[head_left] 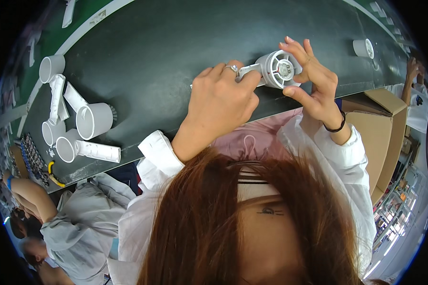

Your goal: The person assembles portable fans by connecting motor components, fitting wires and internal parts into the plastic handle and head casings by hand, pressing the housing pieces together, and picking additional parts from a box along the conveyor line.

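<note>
Over the table in front of me is a white plastic housing [269, 69], a round barrel with a handle, shaped like a hair dryer. Spokes and a round core show in its open end. My left hand [224, 94] is closed around the handle, its fingertips partly hidden behind the knuckles. At the barrel's end, my right hand [316, 81] curves around the rim, with the thumb at the lower edge and the forefinger near the top. Its other fingers stretch upward.
Several similar white housings [94, 121] lie on the dark green table [161, 52] at the left. A white cup-shaped part [363, 48] stands at the far right. An open cardboard box [373, 128] sits by the table edge on my right. Another person's arm [33, 197] shows at lower left.
</note>
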